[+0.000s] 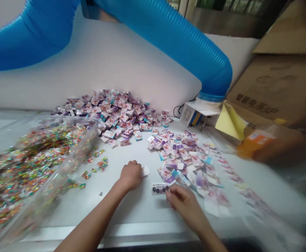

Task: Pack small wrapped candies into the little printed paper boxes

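And there went the right hand (pixel 184 206), fingers pinched on a small white card with black dots (pixel 160 188), right at the near edge of the loose heap of printed packets (pixel 187 164)! The left hand (pixel 130 176) sat curled left of that heap on the tabletop (pixel 131 210), a white scrap (pixel 145 171) at its fingers, grip impossible to call!

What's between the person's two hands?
In the head view, a small white piece touches the left hand, and a white card with black dots meets the right hand.
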The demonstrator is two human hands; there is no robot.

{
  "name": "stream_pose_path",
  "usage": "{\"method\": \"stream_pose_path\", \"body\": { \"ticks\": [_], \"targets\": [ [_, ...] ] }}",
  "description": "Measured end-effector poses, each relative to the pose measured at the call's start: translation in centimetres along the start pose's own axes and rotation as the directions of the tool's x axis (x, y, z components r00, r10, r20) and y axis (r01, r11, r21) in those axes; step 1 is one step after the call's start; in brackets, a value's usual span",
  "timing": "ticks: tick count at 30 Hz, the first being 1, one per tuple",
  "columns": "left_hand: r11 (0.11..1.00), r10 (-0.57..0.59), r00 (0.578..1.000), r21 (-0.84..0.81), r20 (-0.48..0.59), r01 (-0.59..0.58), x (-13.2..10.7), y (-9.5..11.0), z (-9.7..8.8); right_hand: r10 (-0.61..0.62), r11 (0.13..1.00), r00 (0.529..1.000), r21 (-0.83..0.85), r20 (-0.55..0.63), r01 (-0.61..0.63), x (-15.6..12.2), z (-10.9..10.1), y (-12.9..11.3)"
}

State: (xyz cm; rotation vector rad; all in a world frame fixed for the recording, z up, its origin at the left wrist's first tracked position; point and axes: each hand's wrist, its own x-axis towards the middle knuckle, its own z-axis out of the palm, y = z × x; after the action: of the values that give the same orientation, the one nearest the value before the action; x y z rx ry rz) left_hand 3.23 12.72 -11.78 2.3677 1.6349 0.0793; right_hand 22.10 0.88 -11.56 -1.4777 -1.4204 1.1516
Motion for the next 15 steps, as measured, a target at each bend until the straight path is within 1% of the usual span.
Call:
{"method": "stream_pose_path", "body": {
  "ticks": [2, 4, 6, 7, 9, 11, 13, 15],
  "targets": [
    [1.000, 0.005, 1.000, -0.030, -0.017, -0.006, -1.1, -0.2, -0.2, 0.003, 0.999, 1.000, 0.044, -0.031, -0.001, 0.9, 0.4, -0.3],
    [0.998, -0.004, 0.999, -0.068, -0.045, 0.001, -2.7, -0.1, -0.2, 0.007, 0.993, 0.998, 0.117, -0.065, 0.001, 2.1, 1.2, -0.7],
    [0.991, -0.035, 0.996, -0.128, -0.079, 0.024, -4.4, 0.2, 0.0, -0.001, 0.986, 0.994, 0.166, -0.105, 0.019, 3.3, 2.3, -1.0],
    [0.984, -0.059, 0.993, -0.176, -0.100, 0.041, -5.3, 0.4, 0.1, -0.016, 0.987, 0.993, 0.155, -0.119, 0.034, 3.8, 2.9, -1.2],
    [0.956, -0.120, 0.982, -0.285, -0.143, 0.075, -6.9, 0.5, 0.3, -0.067, 0.996, 0.992, 0.044, -0.106, 0.072, 4.4, 3.7, -1.6],
    [0.925, -0.168, 0.968, -0.368, -0.187, 0.090, -8.1, 0.3, 0.6, -0.124, 0.983, 0.992, -0.140, -0.017, 0.120, 4.4, 3.9, -2.0],
    [0.919, -0.171, 0.958, -0.387, -0.231, 0.071, -8.9, -0.3, 1.0, -0.161, 0.927, 0.981, -0.325, 0.107, 0.188, 4.3, 3.6, -2.8],
    [0.929, -0.137, 0.947, -0.371, -0.289, 0.021, -9.6, -0.8, 1.7, -0.180, 0.836, 0.960, -0.481, 0.215, 0.265, 4.1, 3.2, -3.9]
  ]
}}
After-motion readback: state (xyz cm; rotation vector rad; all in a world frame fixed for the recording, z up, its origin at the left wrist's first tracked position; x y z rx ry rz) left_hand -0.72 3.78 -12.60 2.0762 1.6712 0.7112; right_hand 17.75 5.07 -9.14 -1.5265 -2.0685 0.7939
